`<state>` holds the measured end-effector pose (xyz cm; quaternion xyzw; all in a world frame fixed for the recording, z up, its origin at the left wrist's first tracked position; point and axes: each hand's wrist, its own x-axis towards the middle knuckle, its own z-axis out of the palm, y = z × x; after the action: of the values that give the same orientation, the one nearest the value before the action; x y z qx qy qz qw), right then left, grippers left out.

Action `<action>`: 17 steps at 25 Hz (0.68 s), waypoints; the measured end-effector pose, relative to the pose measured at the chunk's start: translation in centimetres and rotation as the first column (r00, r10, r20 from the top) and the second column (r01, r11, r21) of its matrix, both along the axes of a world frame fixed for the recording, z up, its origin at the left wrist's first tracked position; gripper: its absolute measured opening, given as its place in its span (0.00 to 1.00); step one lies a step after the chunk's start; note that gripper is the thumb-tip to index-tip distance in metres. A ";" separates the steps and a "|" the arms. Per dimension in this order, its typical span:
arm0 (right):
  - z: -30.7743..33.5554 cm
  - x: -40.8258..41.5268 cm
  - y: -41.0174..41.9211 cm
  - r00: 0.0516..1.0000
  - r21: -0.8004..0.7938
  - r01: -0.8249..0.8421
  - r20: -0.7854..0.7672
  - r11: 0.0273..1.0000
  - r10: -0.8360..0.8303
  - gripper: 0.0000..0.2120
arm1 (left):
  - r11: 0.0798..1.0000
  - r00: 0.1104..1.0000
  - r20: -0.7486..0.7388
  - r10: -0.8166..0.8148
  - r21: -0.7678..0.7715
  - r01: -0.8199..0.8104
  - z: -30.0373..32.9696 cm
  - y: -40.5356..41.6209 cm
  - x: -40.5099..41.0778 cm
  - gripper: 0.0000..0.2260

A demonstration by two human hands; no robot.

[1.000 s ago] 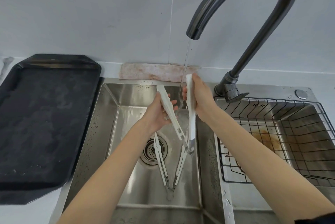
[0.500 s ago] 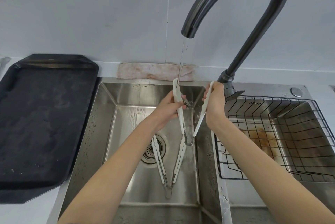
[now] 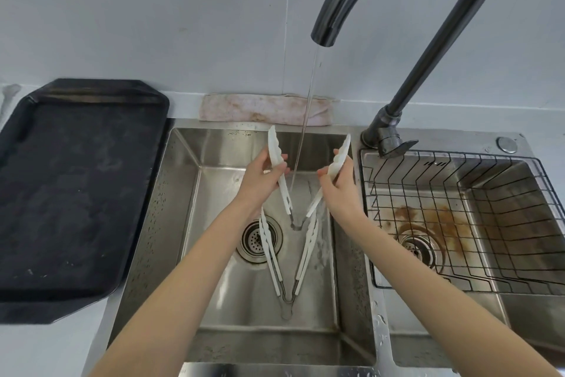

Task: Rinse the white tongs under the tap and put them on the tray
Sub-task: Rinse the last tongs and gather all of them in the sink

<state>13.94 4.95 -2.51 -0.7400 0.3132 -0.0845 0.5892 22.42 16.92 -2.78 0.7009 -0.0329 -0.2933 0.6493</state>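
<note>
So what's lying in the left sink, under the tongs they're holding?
A second pair of white tongs lies spread open on the floor of the left sink, beside the round drain strainer. One arm crosses the strainer's edge; the left forearm hides a little of the floor.

My left hand (image 3: 263,181) and right hand (image 3: 339,184) each grip one arm of the white tongs (image 3: 282,190), spread in a V over the left sink basin (image 3: 189,193). The water stream (image 3: 302,144) falls through the gap between my hands. Below lies a second pair of tongs (image 3: 302,257) on the basin floor, beside the drain (image 3: 255,240). The tap (image 3: 428,49) arches overhead. Rightward, a wire rack (image 3: 458,193) fills the other basin. Leftward, the black tray (image 3: 70,187) lies flat beside the sink, its surface open.
</note>
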 end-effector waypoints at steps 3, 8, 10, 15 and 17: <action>-1.7 -0.6 0.0 0.975 -0.031 -0.079 -0.209 0.996 0.071 0.19 | 0.997 0.999 -0.042 0.004 0.079 -0.001 -1.2 1.4 -0.5 0.12; -4.6 -2.2 0.8 0.910 0.011 -0.138 -0.394 0.990 0.131 0.21 | 0.986 0.990 -0.140 -0.006 0.162 0.029 -4.3 4.1 -2.6 0.19; -5.9 -2.8 1.2 0.879 0.037 -0.150 -0.452 0.988 0.151 0.21 | 0.982 0.985 -0.172 -0.030 0.181 0.061 -5.6 5.0 -3.7 0.17; -8.4 -4.4 2.3 0.808 0.076 -0.164 -0.561 0.983 0.179 0.20 | 0.978 0.959 -0.283 0.021 0.204 0.039 -8.0 6.4 -5.8 0.12; -9.3 -5.1 2.7 0.792 0.093 -0.158 -0.583 0.983 0.182 0.21 | 0.968 0.945 -0.326 0.033 0.244 0.050 -8.8 6.8 -6.5 0.11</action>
<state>8.86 7.66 -11.76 -0.7428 0.4142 0.2085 0.4829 15.87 23.72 -11.53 0.7182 0.1095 -0.4103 0.5512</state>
